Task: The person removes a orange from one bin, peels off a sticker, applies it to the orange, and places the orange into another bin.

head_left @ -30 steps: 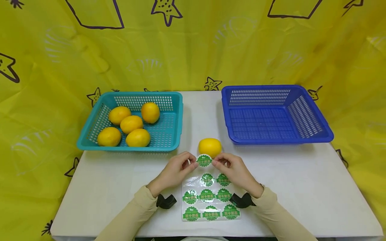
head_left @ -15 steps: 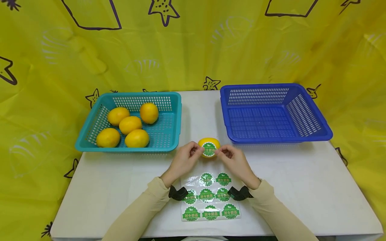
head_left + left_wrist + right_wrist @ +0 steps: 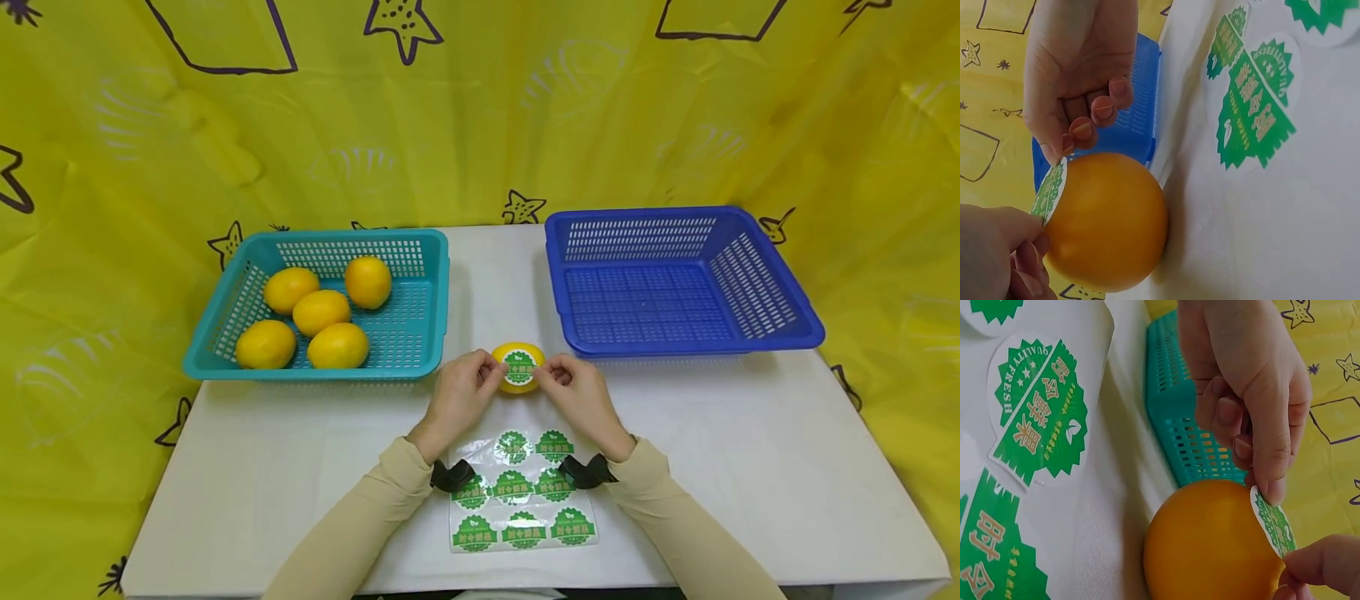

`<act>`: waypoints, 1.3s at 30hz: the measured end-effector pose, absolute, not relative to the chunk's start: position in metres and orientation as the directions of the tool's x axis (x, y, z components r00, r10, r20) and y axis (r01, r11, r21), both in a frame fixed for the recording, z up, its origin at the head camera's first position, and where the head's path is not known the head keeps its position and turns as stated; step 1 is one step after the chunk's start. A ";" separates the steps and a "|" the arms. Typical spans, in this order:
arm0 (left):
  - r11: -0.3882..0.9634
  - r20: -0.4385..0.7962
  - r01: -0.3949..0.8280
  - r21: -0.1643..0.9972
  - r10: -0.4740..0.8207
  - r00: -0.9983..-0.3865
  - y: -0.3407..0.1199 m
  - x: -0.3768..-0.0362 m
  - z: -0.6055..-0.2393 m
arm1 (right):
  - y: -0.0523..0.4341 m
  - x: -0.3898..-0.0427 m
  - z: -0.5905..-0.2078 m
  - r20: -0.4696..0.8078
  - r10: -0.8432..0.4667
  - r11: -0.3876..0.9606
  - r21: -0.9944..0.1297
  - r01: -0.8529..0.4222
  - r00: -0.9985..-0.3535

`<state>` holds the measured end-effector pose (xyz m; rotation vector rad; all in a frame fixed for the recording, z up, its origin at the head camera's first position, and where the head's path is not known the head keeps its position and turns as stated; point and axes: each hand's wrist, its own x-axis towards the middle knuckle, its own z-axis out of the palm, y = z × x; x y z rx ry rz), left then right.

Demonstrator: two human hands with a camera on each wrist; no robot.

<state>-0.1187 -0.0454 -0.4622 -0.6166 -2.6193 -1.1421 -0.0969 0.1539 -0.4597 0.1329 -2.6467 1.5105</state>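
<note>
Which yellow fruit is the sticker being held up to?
The fruit on the white table, between the left hand and the right hand, which pinch the round sticker at it. The other five fruits lie in the teal basket, untouched.

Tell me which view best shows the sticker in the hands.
The head view: the sticker shows nearly face-on, pinched at its sides by the left hand and right hand. Both wrist views show it only as a narrow, slanted shape by the fruit.

Yellow curtain [image 3: 465, 125] with dark-outlined stars [image 3: 403, 23] behind white table [image 3: 750, 450]
</note>
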 end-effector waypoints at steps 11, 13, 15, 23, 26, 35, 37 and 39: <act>0.659 0.358 0.434 0.614 0.257 -0.897 -0.045 -0.118 -0.463 | 0.156 -0.099 -0.463 0.098 -0.020 0.517 -0.851 -0.095 -0.995; 0.667 0.314 0.395 0.631 0.246 -0.917 -0.046 -0.118 -0.463 | 0.157 -0.099 -0.464 0.086 -0.019 0.521 -0.850 -0.084 -0.996; 0.668 0.271 0.366 0.648 0.246 -0.930 -0.047 -0.118 -0.464 | 0.157 -0.099 -0.465 0.062 -0.020 0.522 -0.851 -0.063 -0.998; 0.602 0.193 0.371 0.707 0.340 -0.920 -0.052 -0.119 -0.467 | 0.154 -0.101 -0.469 -0.052 -0.055 0.503 -0.864 0.017 -0.997; 0.563 0.135 0.331 0.757 0.361 -0.923 -0.052 -0.120 -0.468 | 0.151 -0.103 -0.469 -0.040 -0.060 0.536 -0.844 0.002 -0.997; 0.428 0.030 0.182 0.885 0.337 -0.941 -0.050 -0.129 -0.473 | 0.145 -0.110 -0.471 -0.055 -0.037 0.610 -0.792 0.021 -0.998; 0.422 0.032 0.178 0.889 0.330 -0.943 -0.050 -0.130 -0.473 | 0.145 -0.112 -0.471 -0.047 -0.045 0.618 -0.786 0.009 -0.998; 0.415 0.028 0.168 0.894 0.323 -0.946 -0.049 -0.132 -0.473 | 0.145 -0.113 -0.470 -0.039 -0.052 0.625 -0.780 -0.002 -0.998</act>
